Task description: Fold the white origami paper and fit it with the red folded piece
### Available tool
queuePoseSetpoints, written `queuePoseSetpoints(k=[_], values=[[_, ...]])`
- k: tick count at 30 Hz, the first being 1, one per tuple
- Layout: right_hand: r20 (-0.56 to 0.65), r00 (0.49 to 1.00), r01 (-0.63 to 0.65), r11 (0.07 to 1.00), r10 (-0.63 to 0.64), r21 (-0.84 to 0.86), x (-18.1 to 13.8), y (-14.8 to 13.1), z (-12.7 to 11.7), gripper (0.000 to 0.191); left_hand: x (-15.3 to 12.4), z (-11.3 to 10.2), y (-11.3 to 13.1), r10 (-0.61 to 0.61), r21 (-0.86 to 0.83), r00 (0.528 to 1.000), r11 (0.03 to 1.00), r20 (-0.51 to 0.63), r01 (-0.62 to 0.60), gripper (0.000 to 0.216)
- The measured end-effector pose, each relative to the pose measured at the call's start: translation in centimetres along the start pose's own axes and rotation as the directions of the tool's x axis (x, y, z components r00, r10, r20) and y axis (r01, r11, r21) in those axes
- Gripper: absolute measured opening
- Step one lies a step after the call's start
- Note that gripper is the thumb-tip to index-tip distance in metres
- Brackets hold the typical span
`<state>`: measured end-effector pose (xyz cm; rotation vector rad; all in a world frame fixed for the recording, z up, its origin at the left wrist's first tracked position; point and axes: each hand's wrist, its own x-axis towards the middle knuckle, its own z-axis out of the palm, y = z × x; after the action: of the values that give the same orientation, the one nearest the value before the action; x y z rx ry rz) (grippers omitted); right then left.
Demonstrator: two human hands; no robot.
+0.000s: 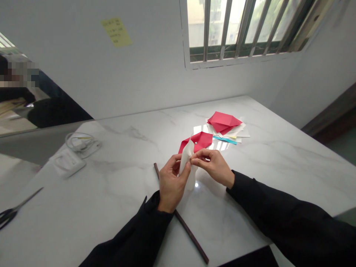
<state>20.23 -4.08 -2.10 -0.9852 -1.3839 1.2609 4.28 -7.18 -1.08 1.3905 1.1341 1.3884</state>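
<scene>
My left hand [172, 181] is closed on a piece of white paper [188, 150] that looks folded or curved, held upright above the table. At the paper's right edge, my right hand [214, 165] pinches it between thumb and fingers. Just behind the white paper lies a red folded paper [202, 140] with a small shiny dot on it, partly hidden by the white sheet. A dark brown stick [191, 237] runs diagonally on the table, passing beneath my left wrist.
On the marble-patterned table [119, 196], a pile of red and white papers [224, 122] sits at the back right. Scissors [19, 209] lie at far left, near a white charger [68, 163] and a coiled cable [80, 144]. A person [19, 85] is at upper left.
</scene>
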Motion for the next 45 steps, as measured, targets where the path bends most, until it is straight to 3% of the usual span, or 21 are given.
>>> queuePoseSetpoints(k=[4, 9, 13, 16, 20, 45], values=[[-0.048, 0.997, 0.059, 0.997, -0.062, -0.057, -0.14, -0.28, 0.02, 0.025, -0.04, 0.00, 0.10, 0.014, -0.015, 1.000, 1.000, -0.008, -0.014, 0.019], [-0.130, 0.989, 0.058, 0.993, -0.071, -0.101, -0.30, -0.79, -0.13, 0.040, 0.00, 0.06, 0.36, 0.015, -0.036, 1.000, 0.999, -0.010, -0.015, 0.019], [-0.072, 0.997, 0.040, 0.998, -0.036, 0.057, -0.25, -0.79, -0.06, 0.057, 0.00, 0.11, 0.41, 0.006, -0.047, 1.000, 0.999, -0.013, -0.007, 0.020], [0.028, 0.999, 0.033, 0.980, -0.040, 0.198, -0.13, -0.53, 0.07, 0.048, -0.02, 0.15, 0.41, -0.013, -0.068, 1.000, 0.998, -0.012, 0.012, 0.022], [0.043, 0.998, 0.022, 0.959, -0.035, 0.281, -0.08, -0.30, 0.13, 0.039, -0.01, 0.25, 0.63, -0.047, -0.089, 0.998, 0.995, -0.030, 0.044, 0.025], [0.065, 0.997, -0.043, 0.968, 0.028, 0.247, -0.36, -0.87, -0.04, 0.041, -0.13, 0.37, 0.83, -0.085, -0.087, 0.994, 0.993, -0.073, 0.078, 0.024]])
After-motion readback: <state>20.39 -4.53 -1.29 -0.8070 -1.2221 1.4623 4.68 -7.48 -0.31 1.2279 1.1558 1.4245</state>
